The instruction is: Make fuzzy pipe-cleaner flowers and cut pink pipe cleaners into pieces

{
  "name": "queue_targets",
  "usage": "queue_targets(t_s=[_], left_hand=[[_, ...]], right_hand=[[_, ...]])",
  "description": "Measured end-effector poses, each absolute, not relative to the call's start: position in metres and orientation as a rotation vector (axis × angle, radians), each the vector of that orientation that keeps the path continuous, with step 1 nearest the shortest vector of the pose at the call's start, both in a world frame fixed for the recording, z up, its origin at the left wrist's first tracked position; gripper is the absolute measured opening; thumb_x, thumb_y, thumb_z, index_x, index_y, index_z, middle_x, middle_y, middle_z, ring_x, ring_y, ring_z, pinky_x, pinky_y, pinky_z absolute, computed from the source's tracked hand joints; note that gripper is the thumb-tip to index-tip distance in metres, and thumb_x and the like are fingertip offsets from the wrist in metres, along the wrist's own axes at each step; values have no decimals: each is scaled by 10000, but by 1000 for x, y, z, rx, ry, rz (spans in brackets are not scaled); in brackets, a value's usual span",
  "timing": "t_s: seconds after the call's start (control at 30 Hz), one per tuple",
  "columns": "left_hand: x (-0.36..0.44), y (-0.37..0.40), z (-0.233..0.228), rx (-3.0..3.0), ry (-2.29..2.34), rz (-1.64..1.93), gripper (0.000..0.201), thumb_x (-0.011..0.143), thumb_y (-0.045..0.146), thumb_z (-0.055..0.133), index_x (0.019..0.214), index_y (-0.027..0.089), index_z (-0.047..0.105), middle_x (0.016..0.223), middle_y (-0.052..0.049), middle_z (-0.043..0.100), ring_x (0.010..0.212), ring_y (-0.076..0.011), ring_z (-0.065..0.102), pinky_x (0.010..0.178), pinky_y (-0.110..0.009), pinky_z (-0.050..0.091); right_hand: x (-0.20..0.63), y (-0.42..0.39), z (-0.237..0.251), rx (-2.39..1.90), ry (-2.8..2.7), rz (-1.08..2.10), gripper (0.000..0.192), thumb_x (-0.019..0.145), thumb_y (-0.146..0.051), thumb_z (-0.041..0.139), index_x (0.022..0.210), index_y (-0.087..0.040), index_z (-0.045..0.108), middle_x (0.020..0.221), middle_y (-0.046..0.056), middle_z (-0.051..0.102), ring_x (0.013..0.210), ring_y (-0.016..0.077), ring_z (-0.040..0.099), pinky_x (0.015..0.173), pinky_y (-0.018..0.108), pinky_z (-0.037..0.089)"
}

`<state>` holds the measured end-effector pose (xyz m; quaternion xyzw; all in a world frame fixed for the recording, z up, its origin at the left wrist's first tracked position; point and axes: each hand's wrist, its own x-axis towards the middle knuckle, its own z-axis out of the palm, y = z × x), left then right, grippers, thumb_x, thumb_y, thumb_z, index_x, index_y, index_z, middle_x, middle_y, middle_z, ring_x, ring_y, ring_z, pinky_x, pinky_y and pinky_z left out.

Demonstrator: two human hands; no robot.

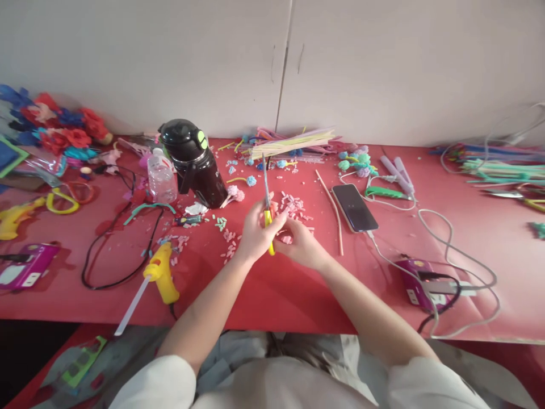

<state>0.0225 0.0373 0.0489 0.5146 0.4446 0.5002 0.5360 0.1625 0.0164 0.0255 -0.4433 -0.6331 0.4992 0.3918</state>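
Both my hands meet: left hand (254, 234) closed around yellow-handled scissors (267, 199), right hand (300, 243) pinching something I cannot identify; blades should stay pointed away.

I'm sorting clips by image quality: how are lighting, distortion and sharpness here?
Head view: even, soft light, faint shadows on the red table; wide-angle bending curves the table's edges; the hands on the yellow-handled scissors look slightly soft; mild glare on the glossy black jug and the dark phone screen.

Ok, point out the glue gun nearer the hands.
The yellow glue gun left of the left hand, stick protruding toward the table's front edge; the other yellow one lies at far left.
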Motion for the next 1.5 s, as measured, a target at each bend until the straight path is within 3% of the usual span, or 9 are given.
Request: queue_targets(t_s=[0.2,0.33,0.43,0.6,0.7,0.8,0.97,1.2,1.5], left_hand=[[18,35,49,1591,1019,989,594,761,526,858,1252,245,677,1363,-126,638,1267,-313,606,1072,-423,476],[-3,43,49,1892,977,485,355,724,536,863,815,223,723,760,-36,701,706,-205,640,696,-343,502],[-1,41,43,1913,838,232,238,720,433,859,726,235,727,693,-26,685,578,-175,598,568,-310,420],[32,53,29,2092,917,360,27,786,217,738,792,227,714,925,-95,706,894,-285,684,881,-439,512],[47,73,29,2180,1031,414,121,778,178,712,896,201,728,1073,-144,696,1071,-346,668,1006,-500,488],[51,80,35,2098,976,552,146,782,173,702,919,209,739,1068,-124,725,1028,-314,690,995,-482,510],[59,59,31,1904,587,236,148,796,254,721,931,249,781,935,-65,804,860,-254,756,804,-392,588],[93,101,10,1717,995,637,228,759,162,728,983,195,754,1131,-135,790,1032,-275,748,997,-474,557],[64,90,30,1926,1249,730,85,815,189,750,895,199,721,964,-101,708,788,-234,654,863,-433,537]], right_hand=[[192,28,28,-1126,-1358,1190,279,718,-327,742,889,-229,545,741,-24,601,652,142,602,595,288,505],[234,36,44,-1256,-1153,1070,400,704,-425,829,843,-258,493,612,-76,510,475,103,490,435,242,376],[253,41,44,-1273,-1036,951,427,701,-470,844,815,-263,488,561,-90,471,418,98,458,398,238,332],[259,43,28,-1294,-955,971,441,696,-506,839,808,-257,493,585,-90,465,430,105,508,399,239,359],[261,41,26,-1309,-923,986,460,648,-492,867,793,-247,506,637,-75,516,439,88,499,402,238,376],[264,38,28,-1307,-913,983,446,632,-466,879,788,-241,527,631,-74,520,446,84,492,416,240,390],[267,36,29,-1305,-915,978,418,668,-473,853,816,-249,533,602,-78,494,455,102,492,411,244,373],[264,36,28,-1305,-989,954,409,669,-485,848,793,-238,546,640,-65,512,480,89,483,438,238,376],[269,37,27,-1320,-910,971,377,647,-428,859,788,-231,571,639,-66,521,486,89,484,445,235,374]])
